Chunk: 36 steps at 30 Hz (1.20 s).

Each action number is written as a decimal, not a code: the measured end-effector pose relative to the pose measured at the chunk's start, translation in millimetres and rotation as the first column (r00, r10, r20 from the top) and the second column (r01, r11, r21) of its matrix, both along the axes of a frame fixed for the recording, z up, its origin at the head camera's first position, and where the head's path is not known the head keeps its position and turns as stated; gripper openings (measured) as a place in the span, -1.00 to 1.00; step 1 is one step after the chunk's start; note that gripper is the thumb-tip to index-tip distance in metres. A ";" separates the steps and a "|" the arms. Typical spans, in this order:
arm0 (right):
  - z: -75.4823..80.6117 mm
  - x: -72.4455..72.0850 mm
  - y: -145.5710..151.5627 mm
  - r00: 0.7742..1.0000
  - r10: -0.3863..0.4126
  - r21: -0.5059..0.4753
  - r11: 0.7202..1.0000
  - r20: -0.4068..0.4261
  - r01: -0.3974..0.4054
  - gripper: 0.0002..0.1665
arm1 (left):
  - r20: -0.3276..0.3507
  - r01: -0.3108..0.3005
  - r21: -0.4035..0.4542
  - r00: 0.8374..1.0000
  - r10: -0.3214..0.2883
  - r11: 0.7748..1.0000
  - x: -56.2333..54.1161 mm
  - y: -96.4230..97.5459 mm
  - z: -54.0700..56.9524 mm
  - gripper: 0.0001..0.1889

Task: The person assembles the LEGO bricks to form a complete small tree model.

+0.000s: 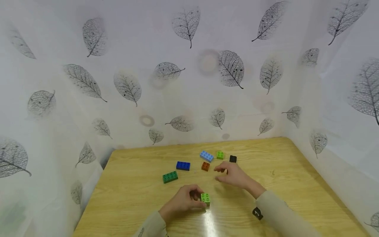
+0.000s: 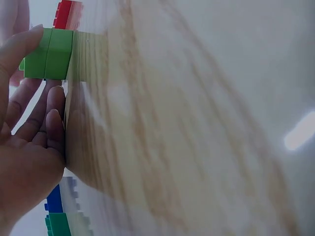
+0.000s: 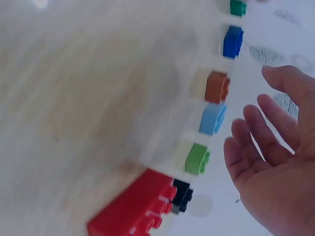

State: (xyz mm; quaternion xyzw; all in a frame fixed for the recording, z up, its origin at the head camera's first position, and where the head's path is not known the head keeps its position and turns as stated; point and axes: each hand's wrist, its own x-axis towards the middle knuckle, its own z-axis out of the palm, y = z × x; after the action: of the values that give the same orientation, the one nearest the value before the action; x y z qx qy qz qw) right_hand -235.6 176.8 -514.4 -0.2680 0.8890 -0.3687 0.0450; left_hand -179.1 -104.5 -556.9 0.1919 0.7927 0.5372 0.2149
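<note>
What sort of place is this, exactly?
Probably a screened-off indoor workspace, perhaps for play or demonstrations: a wood-grain table stands within leaf-patterned sheeting, with studded toy bricks spread across it.

Lime-green studded plastic brick (image 2: 51, 56) partly behind left grip (image 2: 29, 164); red studded plastic brick (image 3: 132, 205) cut by right-wrist view's bottom edge.

Front block (image 1: 205, 199): light lime green
Leftmost block (image 1: 170, 177): dark green
Second block (image 1: 183, 166): deep blue
Middle block (image 1: 205, 167): orange-brown
Block behind it (image 1: 206, 156): light blue
Far small block (image 1: 220, 155): also lime green
Far right block (image 1: 233, 159): black
Large block (image 3: 134, 206): red
Table (image 1: 127, 200): yellow-brown, wood grain
Backdrop (image 1: 195, 93): white, printed with dark grey veined leaves
Sleeves (image 1: 278, 210): beige
</note>
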 end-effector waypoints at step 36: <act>-27.0 -76.4 22.0 0.948 -0.314 0.026 0.949 0.055 0.313 -0.41 | 0.008 -0.013 -0.019 1.000 0.013 1.000 -2.9 0.8 1.2 -0.74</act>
State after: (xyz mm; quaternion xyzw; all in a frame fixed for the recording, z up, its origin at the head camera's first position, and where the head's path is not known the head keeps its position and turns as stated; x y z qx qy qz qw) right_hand -312.0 198.7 -541.5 -0.1120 0.9216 -0.3714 0.0138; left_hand -182.0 -103.7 -555.7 0.1828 0.7980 0.5319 0.2164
